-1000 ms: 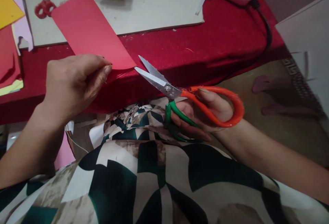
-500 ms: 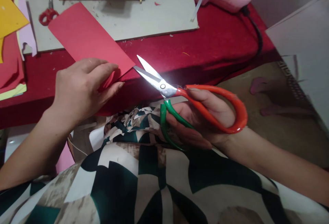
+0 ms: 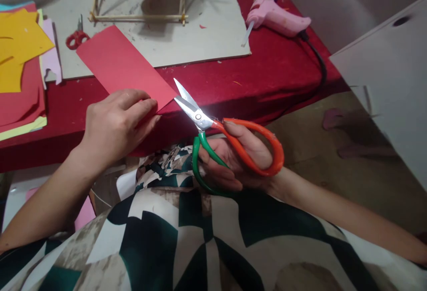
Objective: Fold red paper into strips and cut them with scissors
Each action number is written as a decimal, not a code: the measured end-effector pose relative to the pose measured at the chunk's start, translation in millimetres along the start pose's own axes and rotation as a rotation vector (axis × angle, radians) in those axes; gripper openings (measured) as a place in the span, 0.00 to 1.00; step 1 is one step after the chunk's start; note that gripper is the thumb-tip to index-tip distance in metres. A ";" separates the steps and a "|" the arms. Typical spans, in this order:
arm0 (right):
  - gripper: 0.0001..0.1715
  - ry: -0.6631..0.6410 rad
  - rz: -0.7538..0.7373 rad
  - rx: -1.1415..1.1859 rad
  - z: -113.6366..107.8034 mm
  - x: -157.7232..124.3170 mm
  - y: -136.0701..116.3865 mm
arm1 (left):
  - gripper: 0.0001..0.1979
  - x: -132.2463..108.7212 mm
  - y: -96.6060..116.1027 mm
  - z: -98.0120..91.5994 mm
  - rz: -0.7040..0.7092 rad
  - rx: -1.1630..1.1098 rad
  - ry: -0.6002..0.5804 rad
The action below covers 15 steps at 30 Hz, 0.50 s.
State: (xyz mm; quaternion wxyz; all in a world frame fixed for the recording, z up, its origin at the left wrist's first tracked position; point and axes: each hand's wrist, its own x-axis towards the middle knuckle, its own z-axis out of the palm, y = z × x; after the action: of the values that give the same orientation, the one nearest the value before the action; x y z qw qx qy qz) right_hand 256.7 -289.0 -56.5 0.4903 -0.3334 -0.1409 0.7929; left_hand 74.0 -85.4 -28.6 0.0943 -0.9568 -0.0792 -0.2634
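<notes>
Head view: the red paper strip point(image 3: 123, 66) lies on the red-covered surface point(image 3: 267, 82), long axis running far-left to near-right, plain, flat and matte. The left hand point(image 3: 115, 126) rests on the strip's near end, its fingers point(image 3: 143, 104) closed on the paper. At the strip's near right corner are the scissors point(image 3: 199, 117), blades parted and tips pointing back along it. The right hand point(image 3: 240, 157), further right, grips the orange and green handles.
</notes>
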 end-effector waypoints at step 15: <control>0.40 -0.195 -0.083 0.157 -10.7 9.4 11.2 | 0.08 -5.5 -2.2 2.2 -0.016 -0.033 -0.041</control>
State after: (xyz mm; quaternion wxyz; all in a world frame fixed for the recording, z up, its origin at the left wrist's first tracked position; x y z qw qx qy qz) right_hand 253.5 -287.3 -74.2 0.5311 -0.2094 -0.1392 0.8091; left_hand 70.0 -83.3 -33.0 0.0745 -0.9628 -0.0846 -0.2457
